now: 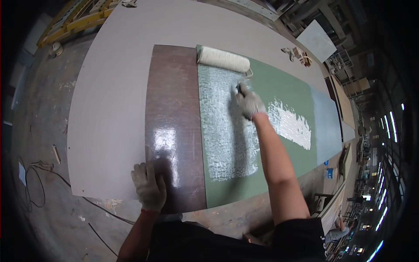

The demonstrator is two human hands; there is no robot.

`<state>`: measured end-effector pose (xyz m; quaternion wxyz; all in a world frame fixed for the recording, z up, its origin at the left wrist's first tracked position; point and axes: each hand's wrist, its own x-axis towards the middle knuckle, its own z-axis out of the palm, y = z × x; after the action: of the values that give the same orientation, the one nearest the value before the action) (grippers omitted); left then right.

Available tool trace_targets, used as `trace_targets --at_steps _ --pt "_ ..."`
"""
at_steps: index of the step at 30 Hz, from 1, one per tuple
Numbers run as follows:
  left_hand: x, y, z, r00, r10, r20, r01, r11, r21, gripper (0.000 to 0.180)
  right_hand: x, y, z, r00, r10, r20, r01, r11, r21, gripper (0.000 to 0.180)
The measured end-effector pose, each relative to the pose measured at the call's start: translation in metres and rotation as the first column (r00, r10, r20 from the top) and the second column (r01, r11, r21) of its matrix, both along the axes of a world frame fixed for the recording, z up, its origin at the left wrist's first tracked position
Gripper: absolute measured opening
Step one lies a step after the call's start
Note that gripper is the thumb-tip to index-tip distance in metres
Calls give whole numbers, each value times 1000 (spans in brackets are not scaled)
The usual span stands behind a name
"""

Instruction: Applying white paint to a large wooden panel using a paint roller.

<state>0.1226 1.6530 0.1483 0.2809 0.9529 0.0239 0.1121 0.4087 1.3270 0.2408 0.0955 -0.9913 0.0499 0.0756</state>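
My right hand point(249, 103), in a grey work glove, grips the handle of a white paint roller point(223, 59) that lies at the far edge of a green panel point(279, 89). A band of wet whitish glue point(224, 126) runs down the panel's left part, and a second glue patch point(292, 124) lies to the right of my arm. My left hand point(149, 187), also gloved, presses flat on the near edge of a glossy dark brown panel point(174, 113) that lies beside the green one.
Both panels rest on a large pale grey board point(109, 100). A light blue panel point(325, 126) continues to the right. Yellow wooden pallets point(74, 19) stand far left; cables point(35, 183) trail on the concrete floor. Stacked boards point(345, 102) and shelving fill the right side.
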Motion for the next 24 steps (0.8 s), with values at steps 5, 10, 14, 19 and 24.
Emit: trace_targets --at_steps 5,10,14,19,24 --pt "3 -3 8 998 -7 -70 5 999 -32 48 35 -10 -15 1000 28 11 -29 993 111 43" --pt "1 -2 -3 996 -6 86 -4 993 117 55 -98 -18 -17 982 143 121 -150 987 55 43" --pt "-3 5 -5 999 2 50 -8 992 125 55 -257 -23 -1 993 111 37 -113 992 55 47" --pt "2 3 1 998 -39 -59 39 999 5 57 -369 -40 23 995 13 -103 -6 998 70 55" --pt "-9 4 -14 999 21 -46 -19 999 45 58 -240 -33 -7 996 74 41 -75 996 37 50"
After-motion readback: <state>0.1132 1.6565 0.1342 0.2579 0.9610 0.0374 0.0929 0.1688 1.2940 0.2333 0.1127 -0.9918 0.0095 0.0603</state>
